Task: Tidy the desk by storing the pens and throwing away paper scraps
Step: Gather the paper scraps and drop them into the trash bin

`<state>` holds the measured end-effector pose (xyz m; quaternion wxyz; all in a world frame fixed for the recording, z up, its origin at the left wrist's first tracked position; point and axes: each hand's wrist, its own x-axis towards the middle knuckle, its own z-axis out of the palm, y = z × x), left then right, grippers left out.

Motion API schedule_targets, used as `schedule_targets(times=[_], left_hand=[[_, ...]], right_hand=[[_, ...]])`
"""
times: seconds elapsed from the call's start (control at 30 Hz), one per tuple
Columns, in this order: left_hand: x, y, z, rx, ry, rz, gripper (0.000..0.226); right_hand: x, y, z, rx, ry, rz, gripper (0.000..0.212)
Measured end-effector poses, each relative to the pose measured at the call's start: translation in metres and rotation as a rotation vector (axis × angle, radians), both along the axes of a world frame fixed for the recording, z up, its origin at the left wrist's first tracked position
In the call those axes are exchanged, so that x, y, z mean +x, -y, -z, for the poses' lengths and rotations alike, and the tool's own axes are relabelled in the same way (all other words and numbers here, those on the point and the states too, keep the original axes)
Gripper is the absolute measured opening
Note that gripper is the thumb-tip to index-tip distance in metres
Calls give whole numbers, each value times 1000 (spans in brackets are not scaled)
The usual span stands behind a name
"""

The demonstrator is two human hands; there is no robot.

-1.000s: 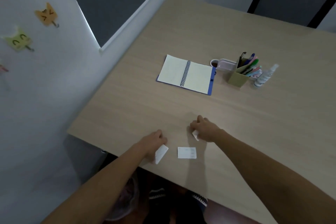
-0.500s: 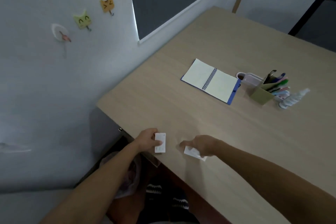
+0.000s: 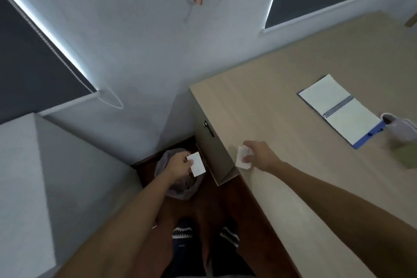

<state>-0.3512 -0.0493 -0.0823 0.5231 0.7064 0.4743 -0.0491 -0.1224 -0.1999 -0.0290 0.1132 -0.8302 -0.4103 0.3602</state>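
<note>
My left hand (image 3: pixel 178 165) grips a white paper scrap (image 3: pixel 198 167) and holds it over a bin (image 3: pixel 180 189) lined with a plastic bag, on the floor beside the desk. At the desk's near left edge my right hand (image 3: pixel 257 156) is closed on another white paper scrap (image 3: pixel 242 160), just above the tabletop. The pen holder (image 3: pixel 406 156) shows only as a blurred green shape at the right edge; its pens are out of view.
An open spiral notebook (image 3: pixel 338 108) lies on the wooden desk (image 3: pixel 282 101), with a pale cup-like object (image 3: pixel 399 126) beside it. A drawer front with a black handle (image 3: pixel 208 128) faces the bin. My slippered feet (image 3: pixel 203 235) stand on the dark floor. White walls close the left.
My view swung left and down. My left hand carried its scrap off the desk to above the bin. My right hand, scrap in it, reached the desk's left edge.
</note>
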Motion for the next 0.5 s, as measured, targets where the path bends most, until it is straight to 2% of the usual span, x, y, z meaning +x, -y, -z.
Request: schedule_targets(times=[0.07, 0.2, 0.3, 0.4, 0.5], left_hand=[[-23, -15, 12, 16, -48, -142, 21], [-71, -37, 53, 23, -133, -319, 27], [-109, -50, 117, -27, -170, -468, 34], [-131, -64, 208, -117, -197, -548, 32], [-116, -69, 224, -225, -183, -618, 17]], right_hand=[[-31, -42, 6, 75, -39, 66, 22], [-90, -102, 55, 78, -89, 91, 20], [-122, -120, 111, -14, -142, 157, 29], [-137, -132, 179, -98, -201, 263, 30], [-140, -144, 269, -159, -294, 353, 35]])
